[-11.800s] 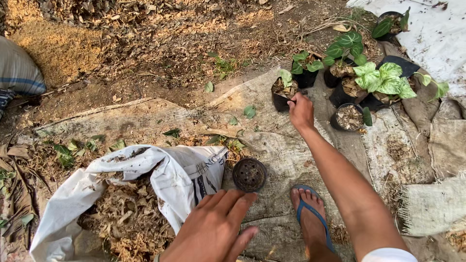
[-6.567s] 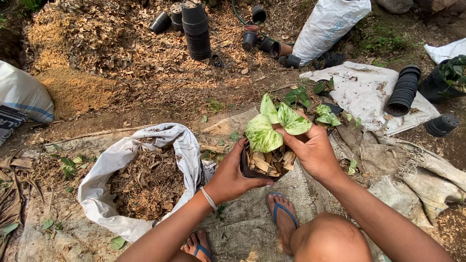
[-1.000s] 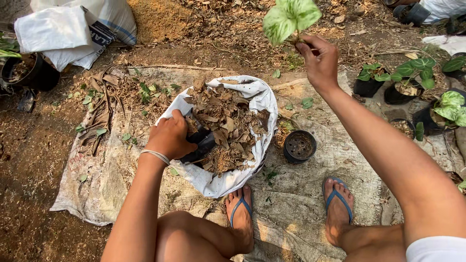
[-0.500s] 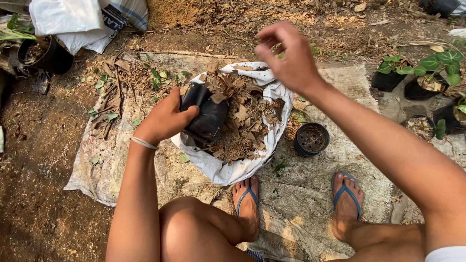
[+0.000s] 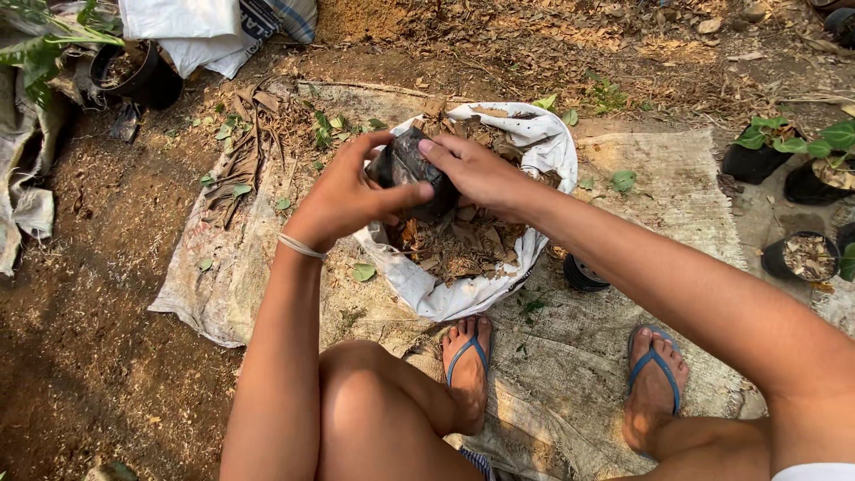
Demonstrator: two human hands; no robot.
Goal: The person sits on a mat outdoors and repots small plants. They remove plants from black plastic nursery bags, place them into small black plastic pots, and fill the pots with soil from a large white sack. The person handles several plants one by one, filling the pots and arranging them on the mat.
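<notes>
Both hands, left [image 5: 343, 198] and right [image 5: 476, 174], clasp a black bag [image 5: 405, 169] over the white sack [image 5: 543, 147] (dry leaves inside).

The small black pot [image 5: 411, 175] looks like thin, crinkled plastic with a faint sheen. The white sack [image 5: 463, 289] beneath is woven plastic cloth, matt and creased, filled with dry, rough leaf litter [image 5: 463, 245]. The ground sheet [image 5: 614, 356] is coarse woven sacking, dusty.
</notes>
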